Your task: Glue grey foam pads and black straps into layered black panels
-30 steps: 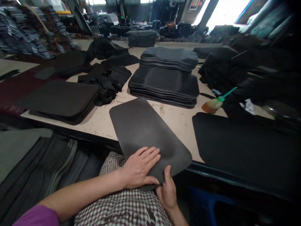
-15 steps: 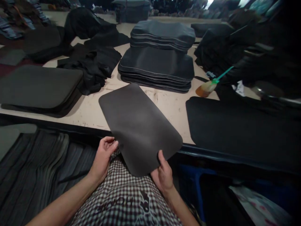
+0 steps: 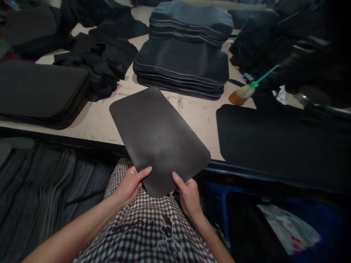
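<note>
Both my hands hold one dark grey rounded-corner panel that looks like leather or a similar sheet. My left hand grips its lower left edge, thumb on top and fingers underneath. At the lower right edge, my right hand pinches it the same way, its fingers partly hidden beneath. The panel slants away from me over the table's front edge, above the checked apron. Behind it stand stacked black panels with pale edges.
On the table, a pile of dark panels lies left and black sheets lie right. A brush-like tool with a green handle rests beyond them. Crumpled black pieces lie back left. Below are stacked grey sheets and a blue crate.
My left hand has moved right and closed on the panel's edge, its thumb now on top. My right thumb has shifted left across the panel. The view has tilted down.
</note>
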Available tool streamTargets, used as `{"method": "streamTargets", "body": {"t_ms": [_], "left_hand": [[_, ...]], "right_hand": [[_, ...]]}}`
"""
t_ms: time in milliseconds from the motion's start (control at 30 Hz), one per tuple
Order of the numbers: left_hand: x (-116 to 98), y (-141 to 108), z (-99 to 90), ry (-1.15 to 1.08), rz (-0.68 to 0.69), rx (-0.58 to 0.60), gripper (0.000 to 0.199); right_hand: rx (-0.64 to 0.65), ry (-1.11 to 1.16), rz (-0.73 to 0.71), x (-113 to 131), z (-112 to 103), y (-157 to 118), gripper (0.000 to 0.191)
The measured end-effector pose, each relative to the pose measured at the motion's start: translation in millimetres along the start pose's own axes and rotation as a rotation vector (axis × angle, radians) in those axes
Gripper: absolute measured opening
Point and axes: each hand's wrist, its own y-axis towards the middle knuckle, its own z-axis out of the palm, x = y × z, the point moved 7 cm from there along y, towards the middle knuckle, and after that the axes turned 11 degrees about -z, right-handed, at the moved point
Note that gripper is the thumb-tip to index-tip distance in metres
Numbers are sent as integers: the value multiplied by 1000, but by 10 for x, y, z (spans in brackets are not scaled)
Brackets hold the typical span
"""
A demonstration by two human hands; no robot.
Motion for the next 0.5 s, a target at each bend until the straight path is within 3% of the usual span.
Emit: {"method": "streamTargets", "body": {"t_ms": [133, 300, 500], "left_hand": [[14, 10, -7, 12, 22, -7, 49], [25, 29, -29, 4, 29, -46, 51], [16, 20, -32, 12, 30, -59, 49]], "right_hand": [[-42, 10, -17, -40, -25, 31, 33], [65, -56, 3, -85, -59, 21, 36], [54, -13, 150, -107, -158, -48, 40]]}}
